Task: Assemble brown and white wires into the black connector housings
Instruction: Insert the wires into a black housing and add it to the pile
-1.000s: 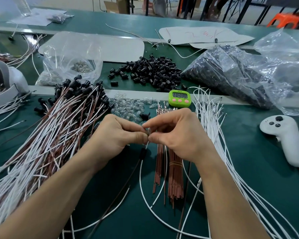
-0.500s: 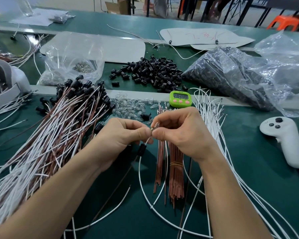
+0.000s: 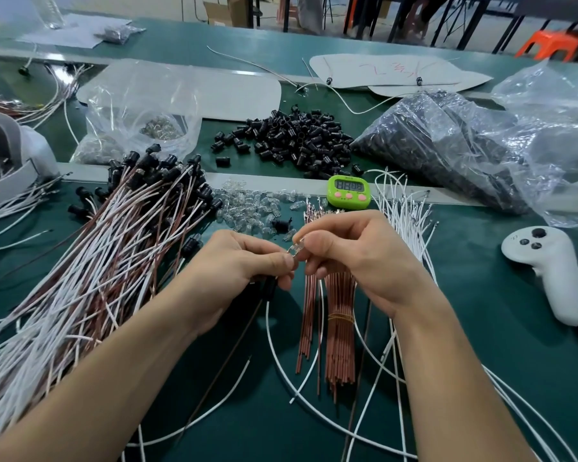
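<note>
One view (head): green desk [image 3: 481, 361] crowded with wire stock and small parts.
Left hand [image 3: 244, 261]: fingers curled, thumb and forefinger pinching the lower-left end of a small clear part [image 3: 297, 245].
Right hand [image 3: 357, 261]: thumb and forefinger pinching the same part's upper-right end, the other fingers folded under.
Black connector housing [image 3: 270, 288]: just below the left fingers at desk centre; whether it is gripped, cannot tell.
White wire [image 3: 281, 371]: runs down from the housing and loops right across the desk.
Brown wire [image 3: 227, 361]: leaves the housing too, slanting down-left.
Finished leads [image 3: 97, 261]: broad fan at left, brown and white wires, black housings on the far ends.
Loose housings [image 3: 291, 135]: black heap, far centre.
Brown wire bundle [image 3: 339, 328]: under the right wrist, yellow band round it.
White wire stock [image 3: 404, 211]: just right of the bundle.
Clear bulbs [image 3: 247, 208]: scattered just beyond the hands.
Timer [image 3: 348, 192]: green, beyond the right hand.
Controller [image 3: 548, 271]: white, lying at far right.
Plastic bag [image 3: 447, 151]: holds dark parts, far right.
</note>
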Demonstrator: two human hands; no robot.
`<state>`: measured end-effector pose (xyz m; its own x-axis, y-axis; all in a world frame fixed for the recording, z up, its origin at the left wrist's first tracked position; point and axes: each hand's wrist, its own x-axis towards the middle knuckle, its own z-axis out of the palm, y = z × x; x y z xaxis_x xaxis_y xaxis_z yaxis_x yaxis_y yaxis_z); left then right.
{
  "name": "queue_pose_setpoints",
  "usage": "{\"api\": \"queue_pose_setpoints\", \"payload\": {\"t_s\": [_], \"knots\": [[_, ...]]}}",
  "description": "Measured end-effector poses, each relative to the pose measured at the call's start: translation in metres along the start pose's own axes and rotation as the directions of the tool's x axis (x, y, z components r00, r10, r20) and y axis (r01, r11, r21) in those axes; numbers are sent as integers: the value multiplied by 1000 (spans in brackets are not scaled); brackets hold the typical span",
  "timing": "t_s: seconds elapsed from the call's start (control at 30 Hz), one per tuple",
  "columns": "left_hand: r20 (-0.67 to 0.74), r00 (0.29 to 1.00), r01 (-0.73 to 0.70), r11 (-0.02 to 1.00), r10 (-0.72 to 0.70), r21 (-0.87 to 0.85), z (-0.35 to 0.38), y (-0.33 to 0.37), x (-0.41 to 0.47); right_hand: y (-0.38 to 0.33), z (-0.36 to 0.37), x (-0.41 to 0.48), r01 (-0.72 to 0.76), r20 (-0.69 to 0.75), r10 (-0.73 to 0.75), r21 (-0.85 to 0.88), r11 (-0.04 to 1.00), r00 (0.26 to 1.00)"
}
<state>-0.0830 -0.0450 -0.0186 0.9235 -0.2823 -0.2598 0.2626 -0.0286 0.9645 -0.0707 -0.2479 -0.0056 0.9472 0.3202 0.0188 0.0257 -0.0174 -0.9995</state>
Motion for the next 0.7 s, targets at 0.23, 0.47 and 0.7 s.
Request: {"api": "queue_pose_setpoints", "payload": {"t_s": [0.23, 0.47, 0.7], "knots": [[-7, 1000, 14, 1000, -14, 10, -3, -3, 3, -2, 1, 0, -1, -19, 2, 3, 1000, 1000], [-15, 1000, -13, 1000, 14, 28, -1, -1, 1, 0, 1, 1, 23, -6, -23, -54, 998, 1000], [2, 1000, -23, 997, 23, 76, 3, 3, -2, 3, 3, 2, 70, -7, -72, -157, 985, 997]]}}
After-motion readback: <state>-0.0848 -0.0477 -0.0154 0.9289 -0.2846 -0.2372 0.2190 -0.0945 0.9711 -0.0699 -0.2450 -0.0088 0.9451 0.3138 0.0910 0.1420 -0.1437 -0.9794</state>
